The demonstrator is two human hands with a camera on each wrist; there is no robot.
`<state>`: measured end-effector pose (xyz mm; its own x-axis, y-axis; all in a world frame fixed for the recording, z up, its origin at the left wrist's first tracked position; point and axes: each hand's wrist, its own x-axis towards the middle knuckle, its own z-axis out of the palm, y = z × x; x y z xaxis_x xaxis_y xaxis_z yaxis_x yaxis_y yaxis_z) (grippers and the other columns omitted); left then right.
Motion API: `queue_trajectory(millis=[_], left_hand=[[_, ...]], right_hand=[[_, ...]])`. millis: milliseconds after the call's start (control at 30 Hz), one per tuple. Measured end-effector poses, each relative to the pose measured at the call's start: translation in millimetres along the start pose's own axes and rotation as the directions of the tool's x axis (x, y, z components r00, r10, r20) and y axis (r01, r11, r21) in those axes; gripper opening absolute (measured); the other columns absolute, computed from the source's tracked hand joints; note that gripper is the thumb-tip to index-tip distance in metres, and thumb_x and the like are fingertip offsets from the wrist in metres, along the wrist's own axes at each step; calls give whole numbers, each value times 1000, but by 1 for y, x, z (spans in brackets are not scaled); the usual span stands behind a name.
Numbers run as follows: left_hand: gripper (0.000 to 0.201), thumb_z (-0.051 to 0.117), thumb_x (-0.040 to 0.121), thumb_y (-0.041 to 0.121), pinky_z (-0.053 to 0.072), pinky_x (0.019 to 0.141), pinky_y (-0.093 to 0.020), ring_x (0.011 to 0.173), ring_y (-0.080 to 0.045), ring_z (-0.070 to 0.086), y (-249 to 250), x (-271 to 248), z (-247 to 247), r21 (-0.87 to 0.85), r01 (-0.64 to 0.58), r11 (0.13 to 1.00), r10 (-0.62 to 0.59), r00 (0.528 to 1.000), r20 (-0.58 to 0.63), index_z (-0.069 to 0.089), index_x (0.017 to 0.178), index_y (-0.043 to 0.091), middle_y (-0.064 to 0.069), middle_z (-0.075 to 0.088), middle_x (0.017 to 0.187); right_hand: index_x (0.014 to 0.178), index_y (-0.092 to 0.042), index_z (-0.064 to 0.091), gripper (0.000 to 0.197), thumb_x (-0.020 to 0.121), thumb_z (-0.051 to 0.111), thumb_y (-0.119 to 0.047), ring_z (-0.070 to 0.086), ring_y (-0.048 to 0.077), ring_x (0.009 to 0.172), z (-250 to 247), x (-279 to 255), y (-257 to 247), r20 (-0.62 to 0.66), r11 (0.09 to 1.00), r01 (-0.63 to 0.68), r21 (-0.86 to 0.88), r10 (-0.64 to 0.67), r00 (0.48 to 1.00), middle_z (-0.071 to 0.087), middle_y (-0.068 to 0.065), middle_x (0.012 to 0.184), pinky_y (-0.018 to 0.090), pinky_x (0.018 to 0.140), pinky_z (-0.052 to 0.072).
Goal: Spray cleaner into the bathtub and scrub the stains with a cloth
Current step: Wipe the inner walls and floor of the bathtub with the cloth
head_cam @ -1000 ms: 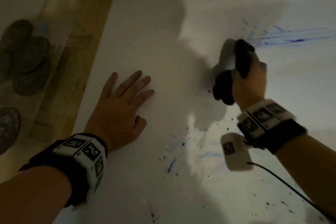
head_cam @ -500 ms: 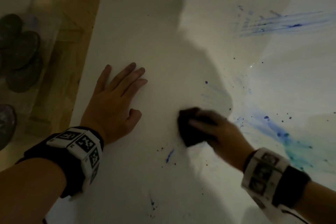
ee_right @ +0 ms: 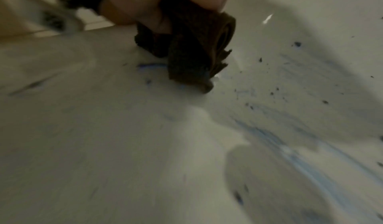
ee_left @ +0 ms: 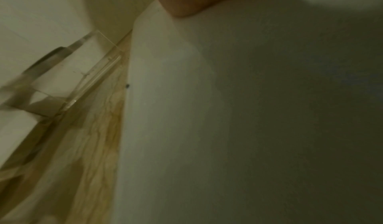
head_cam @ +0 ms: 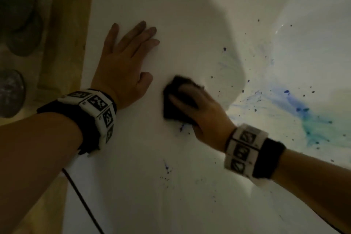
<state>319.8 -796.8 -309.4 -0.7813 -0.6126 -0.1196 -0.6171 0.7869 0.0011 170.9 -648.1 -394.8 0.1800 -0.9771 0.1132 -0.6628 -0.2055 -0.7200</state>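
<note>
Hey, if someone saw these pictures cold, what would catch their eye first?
Probably the blue-green stain smeared across the white bathtub at right. Next, the right hand pressing a dark cloth on the tub at centre, while the left hand lies flat beside it.

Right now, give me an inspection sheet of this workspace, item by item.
Surface: white bathtub, blue stains and dark specks.
Job's things: dark cloth pressed on the tub; spray bottle not seen.
Clutter: round grey objects on the left, blurred.
Hands: left hand flat on the tub; right hand on the cloth, gripping it in the wrist view.
Cables: black cable running from the left wrist.
Surroundings: wooden strip beside the tub; dim light.
</note>
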Motion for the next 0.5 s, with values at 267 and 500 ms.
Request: queue_trajectory(millis=[267,500], left_hand=[[65,39,72,26,6,115,-47,138,-23,29,-1,2,2,8,-10,1000,11,1000,-28,47,132,3,-11,41,144],[67,35,72,20,-3,117,-34,136,-21,26,-4,1,3,-116,32,993,-41,996,-79,39,134,-2,-19,41,140]], right_hand=[[118,-9,56,31,88,53,0,59,26,95,-59,23,44,-277,855,-440,274,508,815,54,18,114,35,86,49],[141,-8,36,55,87,45,-14,38,25,126,-49,107,37,-337,906,-364,214,419,843,30,16,140,5,100,22]])
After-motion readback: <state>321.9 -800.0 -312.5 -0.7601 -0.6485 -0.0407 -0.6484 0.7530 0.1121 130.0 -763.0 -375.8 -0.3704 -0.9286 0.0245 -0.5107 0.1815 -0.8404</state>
